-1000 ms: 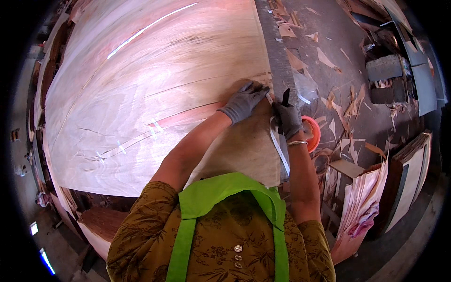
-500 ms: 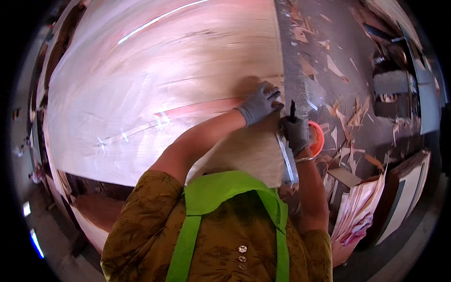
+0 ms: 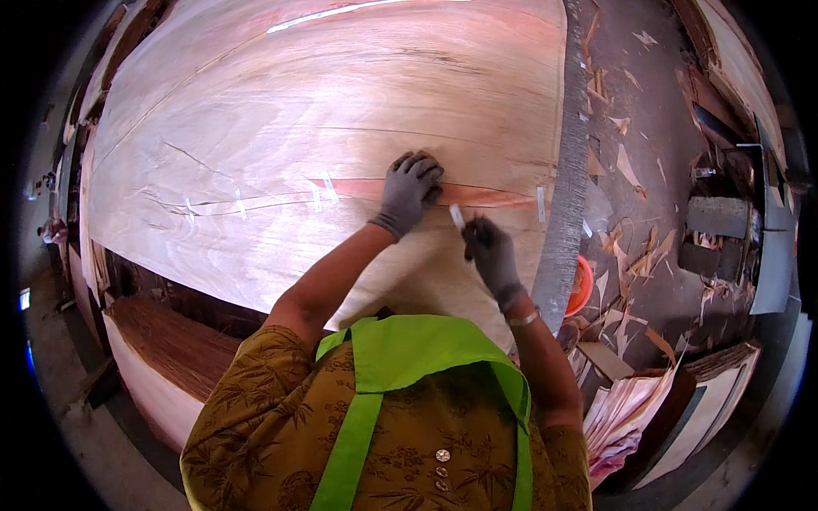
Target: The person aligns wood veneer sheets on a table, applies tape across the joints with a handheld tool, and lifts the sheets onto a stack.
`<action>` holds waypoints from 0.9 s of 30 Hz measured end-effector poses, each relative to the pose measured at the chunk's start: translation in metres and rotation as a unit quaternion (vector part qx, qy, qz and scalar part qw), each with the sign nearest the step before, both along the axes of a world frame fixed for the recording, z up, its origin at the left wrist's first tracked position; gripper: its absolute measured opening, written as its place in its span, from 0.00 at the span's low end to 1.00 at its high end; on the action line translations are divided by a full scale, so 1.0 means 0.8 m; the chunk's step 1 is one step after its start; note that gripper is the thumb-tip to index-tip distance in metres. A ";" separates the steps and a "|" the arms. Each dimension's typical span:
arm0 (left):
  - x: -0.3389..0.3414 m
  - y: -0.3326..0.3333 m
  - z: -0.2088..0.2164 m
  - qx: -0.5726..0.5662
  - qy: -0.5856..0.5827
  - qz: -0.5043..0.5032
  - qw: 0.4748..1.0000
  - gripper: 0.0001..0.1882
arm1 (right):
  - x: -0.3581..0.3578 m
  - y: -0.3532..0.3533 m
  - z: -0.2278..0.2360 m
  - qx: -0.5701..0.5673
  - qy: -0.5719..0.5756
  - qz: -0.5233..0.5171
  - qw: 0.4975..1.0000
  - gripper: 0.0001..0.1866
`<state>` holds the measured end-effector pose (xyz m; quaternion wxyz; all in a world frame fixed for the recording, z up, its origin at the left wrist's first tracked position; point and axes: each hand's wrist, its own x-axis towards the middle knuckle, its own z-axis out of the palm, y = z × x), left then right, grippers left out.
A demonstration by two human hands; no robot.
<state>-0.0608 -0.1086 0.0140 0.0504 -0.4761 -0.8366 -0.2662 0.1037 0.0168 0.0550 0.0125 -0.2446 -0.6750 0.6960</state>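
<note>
At frame centre, the veneer sheet (image 3: 324, 111) is pressed flat by the spread left hand (image 3: 409, 192); a white tape strip (image 3: 457, 216) (small) is pinched by the right hand (image 3: 490, 254).

left hand (image 3: 409, 189) moved inward along seam | right hand (image 3: 490, 251) off the edge, perhaps pinching tape strip (image 3: 457, 215)

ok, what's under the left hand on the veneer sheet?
The left hand presses flat on the veneer sheet, over a reddish seam that runs out to its right. The stretch of seam beneath the palm is covered.
</note>
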 end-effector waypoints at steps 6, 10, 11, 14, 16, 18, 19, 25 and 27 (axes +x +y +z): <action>-0.002 -0.001 -0.013 0.014 -0.001 -0.037 0.999 0.15 | -0.074 0.031 -0.071 -0.133 -0.103 -0.122 0.978 0.10; -0.007 0.006 -0.016 -0.019 0.029 -0.114 0.993 0.19 | -0.082 0.035 -0.068 -0.109 -0.157 -0.087 0.978 0.09; -0.010 0.006 -0.019 -0.047 0.034 -0.143 0.988 0.20 | -0.081 0.031 -0.066 -0.121 -0.146 -0.100 0.977 0.08; -0.013 0.009 -0.016 -0.062 0.072 -0.159 0.983 0.21 | -0.064 0.026 -0.064 -0.142 -0.125 -0.133 0.973 0.08; -0.011 0.008 -0.018 -0.058 0.099 -0.159 0.981 0.21 | -0.041 0.026 -0.060 -0.138 -0.127 -0.131 0.973 0.08; -0.010 0.008 -0.020 -0.065 0.118 -0.168 0.977 0.21 | -0.028 0.025 -0.056 -0.137 -0.122 -0.129 0.975 0.07; -0.011 0.009 -0.022 -0.074 0.125 -0.176 0.974 0.21 | -0.023 0.024 -0.052 -0.149 -0.107 -0.133 0.974 0.07; -0.006 0.013 -0.012 -0.133 0.106 -0.200 0.965 0.23 | -0.006 0.028 -0.061 -0.075 -0.094 -0.117 0.986 0.08; 0.002 0.009 -0.015 -0.121 0.096 -0.180 0.971 0.23 | -0.011 0.026 -0.059 -0.035 -0.103 -0.108 0.988 0.09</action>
